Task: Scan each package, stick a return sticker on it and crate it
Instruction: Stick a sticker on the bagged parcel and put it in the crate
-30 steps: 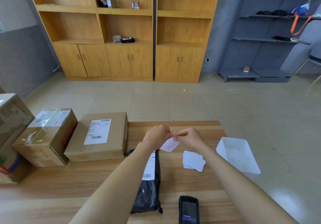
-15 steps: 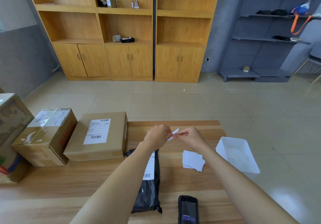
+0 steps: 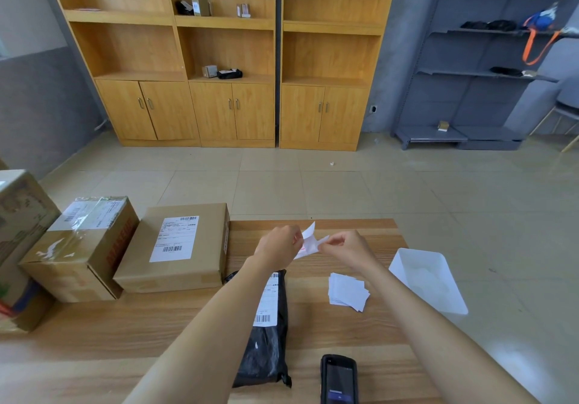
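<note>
The white red-printed paper return sticker (image 3: 307, 247) now peels off its backing (image 3: 310, 229), pinched by left hand (image 3: 279, 245) and right hand (image 3: 346, 245) fingers (image 3: 324, 244); the black plastic mailer (image 3: 269, 350) beneath them awaits it.

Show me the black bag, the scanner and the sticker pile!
black bag (image 3: 266, 350), head view, its crinkled lower half.
scanner (image 3: 339, 378), head view, its dark screen.
sticker pile (image 3: 347, 290), head view, top sheet's middle.

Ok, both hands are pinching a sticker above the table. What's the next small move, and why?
Probably pull the hands apart to finish peeling the return sticker off its backing. The left hand and right hand each pinch a layer, and the layers are splayed open but not yet separated. No return sticker shows on the black mailer bag lying below them.
</note>
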{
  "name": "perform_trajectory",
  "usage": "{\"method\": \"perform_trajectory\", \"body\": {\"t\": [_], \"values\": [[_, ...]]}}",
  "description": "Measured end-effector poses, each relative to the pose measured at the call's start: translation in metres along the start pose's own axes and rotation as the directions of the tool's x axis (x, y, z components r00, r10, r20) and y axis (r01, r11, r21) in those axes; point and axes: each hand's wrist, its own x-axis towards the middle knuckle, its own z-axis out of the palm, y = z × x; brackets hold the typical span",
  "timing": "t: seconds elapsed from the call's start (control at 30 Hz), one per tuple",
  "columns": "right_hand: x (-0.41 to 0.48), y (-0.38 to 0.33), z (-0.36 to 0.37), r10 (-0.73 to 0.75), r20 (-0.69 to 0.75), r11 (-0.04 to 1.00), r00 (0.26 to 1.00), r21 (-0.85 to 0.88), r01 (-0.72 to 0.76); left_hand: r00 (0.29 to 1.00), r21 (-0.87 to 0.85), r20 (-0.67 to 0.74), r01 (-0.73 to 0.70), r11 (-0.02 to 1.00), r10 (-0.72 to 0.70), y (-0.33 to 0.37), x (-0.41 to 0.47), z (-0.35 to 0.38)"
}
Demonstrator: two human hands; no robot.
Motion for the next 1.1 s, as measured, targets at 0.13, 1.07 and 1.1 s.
{"method": "perform_trajectory", "body": {"t": [0.13,1.07,1.1], "values": [[0.002,0.004,-0.003,0.017,-0.019,1.000,1.000,0.006,-0.017,1.000,0.002,-0.021,0.019,1.000,-0.019,-0.005,-0.001,-0.001],[0.000,0.011,-0.010,0.029,-0.039,1.000,0.999,-0.001,-0.029,0.997,0.024,-0.032,0.065,0.998,-0.065,-0.018,-0.003,-0.005],[0.000,0.011,-0.010,0.031,-0.038,1.000,0.999,0.002,-0.031,0.997,0.027,-0.032,0.069,0.997,-0.068,-0.020,-0.003,-0.006]]}}
